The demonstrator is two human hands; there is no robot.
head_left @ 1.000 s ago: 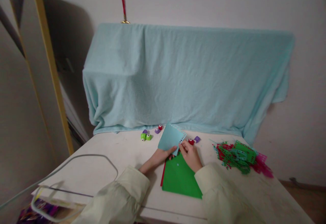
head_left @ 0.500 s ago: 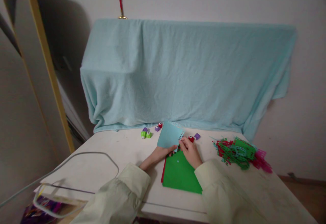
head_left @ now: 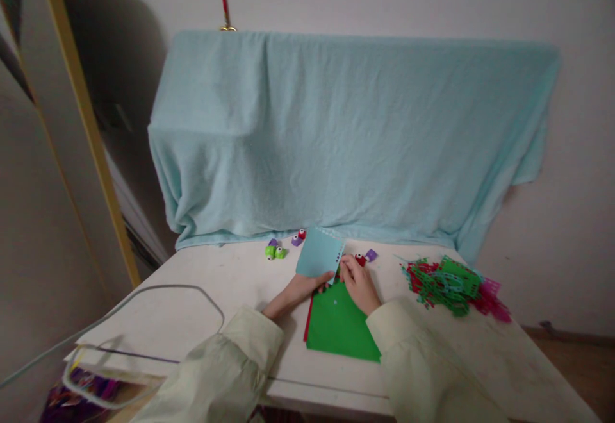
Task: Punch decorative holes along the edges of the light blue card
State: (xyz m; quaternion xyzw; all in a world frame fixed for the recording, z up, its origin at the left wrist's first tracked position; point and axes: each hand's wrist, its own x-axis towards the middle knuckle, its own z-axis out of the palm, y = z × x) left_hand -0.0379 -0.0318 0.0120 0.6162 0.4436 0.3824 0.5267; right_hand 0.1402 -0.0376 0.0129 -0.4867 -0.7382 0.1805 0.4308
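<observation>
My left hand (head_left: 307, 286) holds a light blue sheet of paper (head_left: 318, 253) by its lower edge, with the thumb on top and the fingers beneath. Small holes run in a row down the sheet's right side, and faint ones show along its top edge. Right at that punched side is my right hand (head_left: 359, 286), its fingers curled together in a pinch; whatever is between them is hidden. Under both hands lies a green sheet (head_left: 341, 323) with a red sheet (head_left: 307, 323) peeking out at its left. A tiny pale bit rests on the green.
Small craft punches with googly eyes sit behind: green ones (head_left: 275, 252), a red-and-purple pair (head_left: 298, 238) and another (head_left: 366, 257). Punched paper scraps (head_left: 446, 285) are heaped at right. A grey cable (head_left: 177, 287) loops over the table's left; a blue cloth (head_left: 355, 141) hangs behind.
The blue sheet has tilted slightly in my left hand. My right hand has shifted a little at the sheet's right side. The whole view has moved very slightly.
</observation>
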